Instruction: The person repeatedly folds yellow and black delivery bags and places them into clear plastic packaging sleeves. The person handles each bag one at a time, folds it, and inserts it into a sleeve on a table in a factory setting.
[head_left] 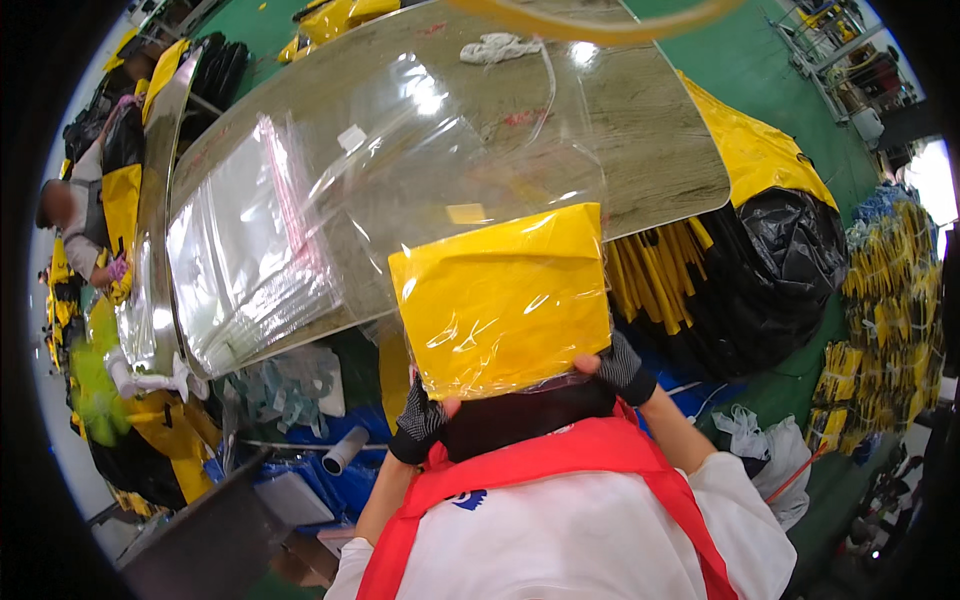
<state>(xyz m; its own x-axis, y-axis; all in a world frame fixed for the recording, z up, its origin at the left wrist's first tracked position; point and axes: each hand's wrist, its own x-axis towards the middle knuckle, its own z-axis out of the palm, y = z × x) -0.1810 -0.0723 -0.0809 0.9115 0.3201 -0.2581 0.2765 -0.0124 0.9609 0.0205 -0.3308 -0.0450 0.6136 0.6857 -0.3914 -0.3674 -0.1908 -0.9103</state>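
Note:
A flat, folded yellow sheet [505, 300], its lower part dark, lies inside a clear plastic bag [565, 185]. The bag's loose upper part spreads over the table edge. My left hand [420, 418], in a dark striped fingerless glove, grips the lower left corner with the thumb on top. At the lower right edge, my right hand [622, 370] grips it the same way, in a matching glove. The fingers of both hands are mostly hidden under the package. It is held in front of my red apron [530, 450].
On the table [650, 130] lie a stack of clear plastic bags [235, 250] and a crumpled white cloth [498, 47]. Yellow-and-black folded goods [790, 230] are heaped at the right. Tied bundles [895, 290] stand farther right. A co-worker [85, 215] is at far left.

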